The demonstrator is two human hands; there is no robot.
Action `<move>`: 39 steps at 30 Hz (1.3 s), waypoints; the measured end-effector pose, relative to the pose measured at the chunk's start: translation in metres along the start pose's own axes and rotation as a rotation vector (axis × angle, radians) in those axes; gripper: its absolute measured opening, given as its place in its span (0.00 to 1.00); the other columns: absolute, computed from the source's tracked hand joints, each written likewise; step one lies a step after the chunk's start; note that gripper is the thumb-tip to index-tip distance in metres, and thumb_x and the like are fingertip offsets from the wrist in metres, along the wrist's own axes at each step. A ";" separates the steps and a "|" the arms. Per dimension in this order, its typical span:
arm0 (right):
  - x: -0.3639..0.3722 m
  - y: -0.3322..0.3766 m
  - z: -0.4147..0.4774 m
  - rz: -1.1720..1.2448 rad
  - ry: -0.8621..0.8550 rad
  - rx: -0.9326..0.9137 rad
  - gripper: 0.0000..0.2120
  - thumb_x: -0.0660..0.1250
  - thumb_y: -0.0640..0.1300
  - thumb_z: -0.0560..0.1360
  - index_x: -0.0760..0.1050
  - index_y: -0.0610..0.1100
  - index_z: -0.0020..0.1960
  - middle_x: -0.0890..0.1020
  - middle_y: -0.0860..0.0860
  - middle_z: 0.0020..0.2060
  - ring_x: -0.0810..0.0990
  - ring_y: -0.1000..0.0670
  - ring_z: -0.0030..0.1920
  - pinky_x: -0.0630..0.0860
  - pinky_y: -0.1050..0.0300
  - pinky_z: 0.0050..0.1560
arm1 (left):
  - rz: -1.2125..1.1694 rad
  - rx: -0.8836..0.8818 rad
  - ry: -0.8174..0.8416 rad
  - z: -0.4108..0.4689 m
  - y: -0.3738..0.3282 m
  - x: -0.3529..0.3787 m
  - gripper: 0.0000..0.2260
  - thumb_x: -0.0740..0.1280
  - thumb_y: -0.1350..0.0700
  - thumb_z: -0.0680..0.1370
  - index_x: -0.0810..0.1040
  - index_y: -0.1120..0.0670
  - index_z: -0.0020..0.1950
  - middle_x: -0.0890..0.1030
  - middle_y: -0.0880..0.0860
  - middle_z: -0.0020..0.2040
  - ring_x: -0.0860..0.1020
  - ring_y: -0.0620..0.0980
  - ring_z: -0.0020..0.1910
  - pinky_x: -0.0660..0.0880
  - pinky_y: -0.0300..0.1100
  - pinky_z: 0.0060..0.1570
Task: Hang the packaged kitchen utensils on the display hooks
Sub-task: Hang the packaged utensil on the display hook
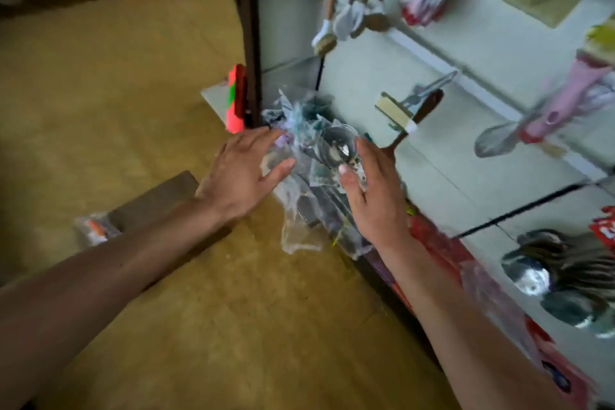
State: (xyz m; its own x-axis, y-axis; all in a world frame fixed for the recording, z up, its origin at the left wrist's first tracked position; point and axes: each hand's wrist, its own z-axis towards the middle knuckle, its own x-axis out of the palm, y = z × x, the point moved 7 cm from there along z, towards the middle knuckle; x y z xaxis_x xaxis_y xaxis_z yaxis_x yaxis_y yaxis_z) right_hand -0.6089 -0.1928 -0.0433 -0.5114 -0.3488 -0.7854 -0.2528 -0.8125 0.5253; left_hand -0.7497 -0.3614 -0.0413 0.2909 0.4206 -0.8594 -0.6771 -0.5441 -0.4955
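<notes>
A yellowish floor fills the left and centre. A pale display panel covers the right, with blurred hanging goods cut off at the edges; metal spoons hang at lower right. The packaged utensils, in crumpled clear plastic, sit at centre against the panel's foot, contents hard to make out. The left hand touches the plastic with straight, spread fingers. The right hand lays its thumb on the packet; its fingers are hidden, so I cannot tell whether it grasps.
</notes>
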 end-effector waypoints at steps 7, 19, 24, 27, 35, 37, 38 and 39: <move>0.117 0.122 0.057 0.064 0.116 -0.178 0.30 0.53 0.60 0.82 0.63 0.43 0.77 0.67 0.45 0.75 0.63 0.46 0.76 0.62 0.48 0.75 | 0.043 -0.235 -0.113 -0.037 0.143 -0.074 0.35 0.52 0.32 0.77 0.71 0.56 0.73 0.74 0.58 0.70 0.70 0.58 0.70 0.68 0.54 0.69; 0.290 0.239 0.124 0.118 0.330 -0.419 0.31 0.54 0.61 0.81 0.61 0.45 0.78 0.64 0.45 0.77 0.61 0.45 0.76 0.58 0.50 0.75 | 0.148 -0.586 -0.232 -0.066 0.296 -0.127 0.31 0.56 0.35 0.81 0.64 0.52 0.78 0.67 0.55 0.76 0.62 0.55 0.76 0.63 0.54 0.72; 0.344 0.283 0.138 0.163 0.437 -0.460 0.32 0.50 0.63 0.80 0.58 0.46 0.79 0.60 0.46 0.78 0.57 0.46 0.78 0.59 0.48 0.76 | 0.137 -0.683 -0.239 -0.081 0.336 -0.137 0.33 0.54 0.32 0.80 0.63 0.51 0.79 0.65 0.55 0.78 0.61 0.55 0.77 0.61 0.56 0.74; 0.368 0.308 0.141 0.167 0.478 -0.488 0.31 0.51 0.62 0.81 0.57 0.47 0.79 0.58 0.47 0.79 0.55 0.46 0.78 0.57 0.48 0.76 | 0.138 -0.728 -0.267 -0.089 0.365 -0.151 0.32 0.54 0.32 0.80 0.63 0.50 0.79 0.65 0.54 0.78 0.61 0.56 0.77 0.61 0.56 0.74; 0.444 0.388 0.163 0.152 0.530 -0.520 0.32 0.49 0.63 0.81 0.56 0.47 0.79 0.57 0.48 0.79 0.53 0.47 0.79 0.54 0.49 0.77 | 0.131 -0.764 -0.290 -0.094 0.469 -0.196 0.35 0.50 0.29 0.78 0.63 0.49 0.78 0.66 0.54 0.77 0.62 0.56 0.76 0.62 0.57 0.73; 0.461 0.409 0.173 0.134 0.527 -0.520 0.31 0.51 0.62 0.82 0.55 0.47 0.80 0.57 0.48 0.79 0.53 0.47 0.79 0.53 0.50 0.77 | 0.137 -0.755 -0.284 -0.092 0.495 -0.208 0.35 0.51 0.29 0.79 0.63 0.49 0.78 0.66 0.54 0.77 0.62 0.56 0.77 0.62 0.57 0.74; 0.468 0.419 0.177 0.124 0.533 -0.517 0.31 0.52 0.61 0.82 0.55 0.47 0.80 0.56 0.48 0.79 0.52 0.47 0.79 0.53 0.50 0.77 | 0.142 -0.755 -0.279 -0.092 0.506 -0.213 0.34 0.51 0.29 0.79 0.62 0.48 0.79 0.65 0.54 0.77 0.62 0.56 0.77 0.62 0.57 0.74; 0.474 0.427 0.181 0.115 0.538 -0.517 0.31 0.52 0.61 0.82 0.55 0.47 0.80 0.56 0.48 0.79 0.52 0.47 0.79 0.53 0.50 0.77 | 0.142 -0.759 -0.274 -0.092 0.517 -0.217 0.34 0.52 0.30 0.79 0.62 0.48 0.79 0.65 0.53 0.78 0.61 0.56 0.77 0.61 0.57 0.74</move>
State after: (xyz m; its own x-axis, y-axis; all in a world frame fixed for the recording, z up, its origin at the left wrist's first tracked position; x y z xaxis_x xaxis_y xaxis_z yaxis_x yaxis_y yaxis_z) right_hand -1.1078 -0.6208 -0.1325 -0.0059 -0.5171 -0.8559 0.2636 -0.8265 0.4975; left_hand -1.1013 -0.8008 -0.1225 -0.0050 0.4194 -0.9078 -0.0247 -0.9076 -0.4192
